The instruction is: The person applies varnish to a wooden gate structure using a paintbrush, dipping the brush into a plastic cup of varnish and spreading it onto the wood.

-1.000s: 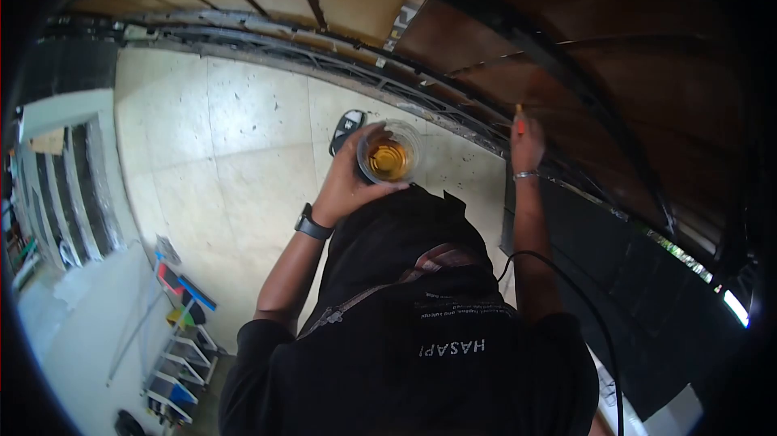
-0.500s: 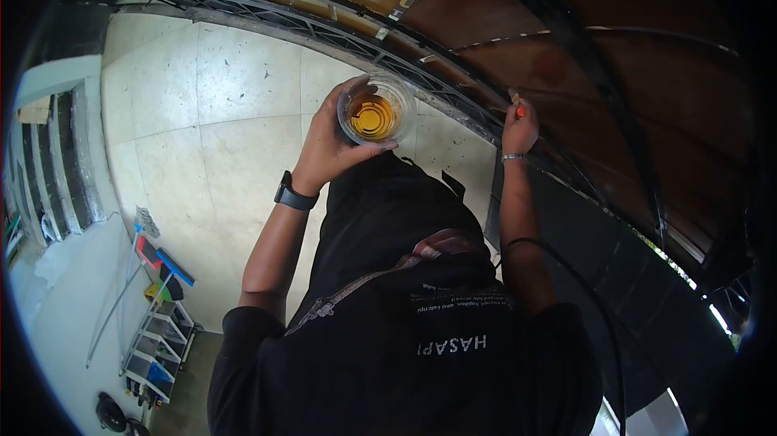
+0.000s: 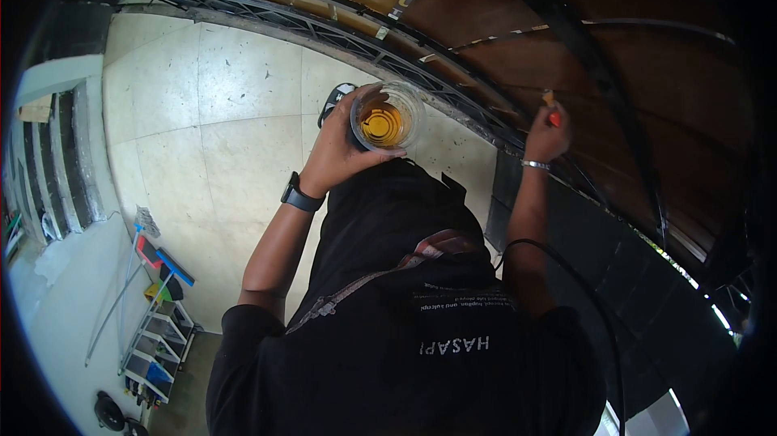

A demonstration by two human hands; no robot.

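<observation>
My left hand (image 3: 333, 148) is wrapped round a clear plastic cup (image 3: 415, 116), its open mouth facing up at me. Amber liquid (image 3: 382, 125) covers the bottom of the cup. Over to the right, my right hand (image 3: 547, 141) is closed on a small paintbrush (image 3: 554, 119) with a red-orange handle. The brush's tan tip points away from me and overlaps the brown panel (image 3: 506, 59) in this view. Most of the handle is hidden in my fist.
A black metal frame (image 3: 611, 100) runs across the panels. My sandal (image 3: 333, 99) shows on the pale tiled floor (image 3: 235, 153). Brooms (image 3: 174, 266) and a step ladder (image 3: 158, 347) stand at the left wall. A black cable (image 3: 587, 290) loops past my right arm.
My right hand has moved right with the paintbrush, farther over the brown panel. The cup in my left hand has shifted slightly right and toward me, and my sandal has come into view.
</observation>
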